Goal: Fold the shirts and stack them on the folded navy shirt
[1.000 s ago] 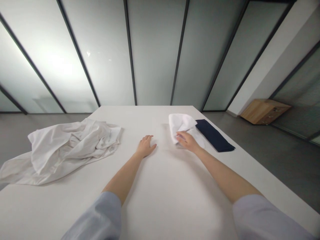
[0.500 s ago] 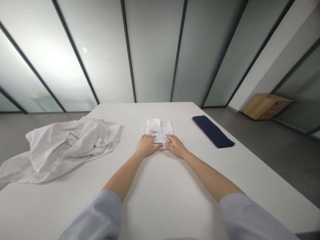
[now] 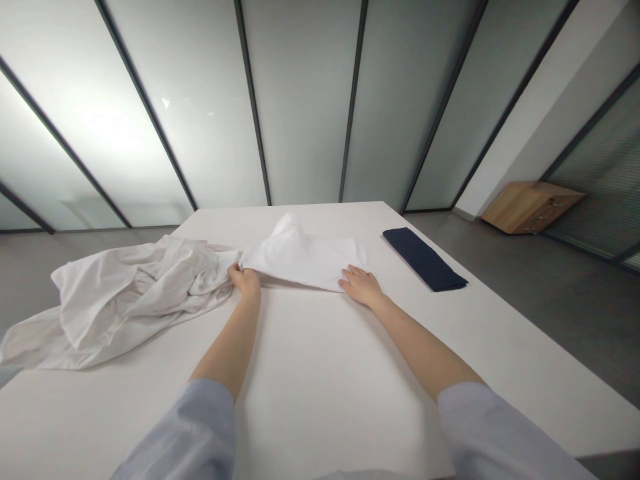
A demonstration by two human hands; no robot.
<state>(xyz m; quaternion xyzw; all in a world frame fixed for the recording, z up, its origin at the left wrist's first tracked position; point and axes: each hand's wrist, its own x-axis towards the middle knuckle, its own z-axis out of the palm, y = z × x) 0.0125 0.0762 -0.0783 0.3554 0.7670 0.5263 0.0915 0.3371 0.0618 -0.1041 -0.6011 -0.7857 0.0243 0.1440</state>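
Note:
A white garment (image 3: 320,262) lies partly spread across the middle of the white table (image 3: 320,373). Its right part is flat, while the left part rises in a loose hump. My left hand (image 3: 246,279) grips the garment's near left corner, lifting it slightly, right beside the crumpled pile. With fingers stretched out, my right hand (image 3: 362,285) presses flat on the near right corner.
Left on the table is a crumpled pile of off-white cloth (image 3: 135,293), hanging past the edge. A folded navy cloth (image 3: 425,260) rests at the right edge. Frosted glass panels (image 3: 300,100) and a wooden cabinet (image 3: 530,207) stand beyond.
My left hand has moved left, drawing one side of the white garment out from a small folded bundle into a wider shape. My right hand has flattened and shifted slightly right.

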